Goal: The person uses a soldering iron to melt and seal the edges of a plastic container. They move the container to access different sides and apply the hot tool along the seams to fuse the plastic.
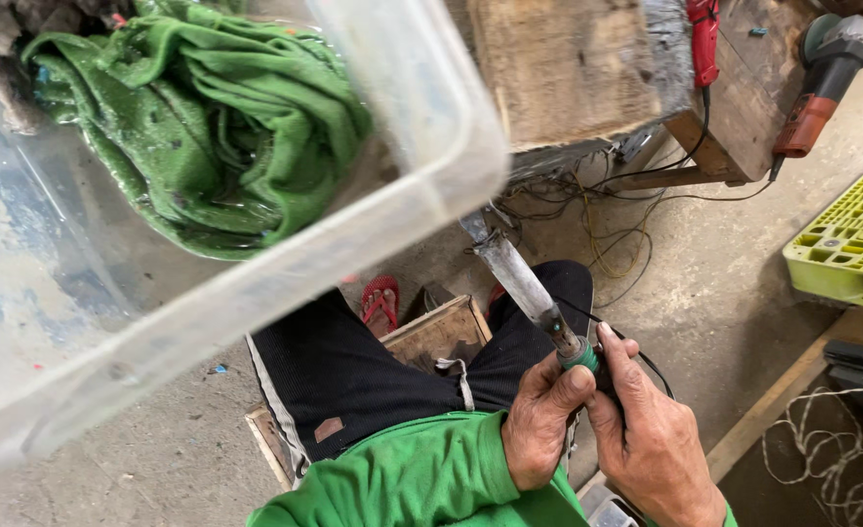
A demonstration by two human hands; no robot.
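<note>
Both my hands grip the handle of a soldering iron (521, 281), a long grey metal shaft with a green collar and a black cord. My left hand (541, 425) wraps the handle from the left. On the right side, my right hand (652, 441) closes around it just below the collar. The shaft points up and left, its tip near the rim of a clear plastic bin (431, 117). That bin is close to the camera and holds a wet, crumpled green cloth (217, 117). I sit in black shorts and a green shirt.
A low wooden stool (441, 332) is under my legs, with a red sandal (381, 301) beside it on the concrete floor. A wooden bench (568, 68) stands ahead with a red power tool (704, 39) and an angle grinder (822, 83). Tangled wires (612, 229), a yellow-green crate (851, 234) and white rope (822, 459) lie right.
</note>
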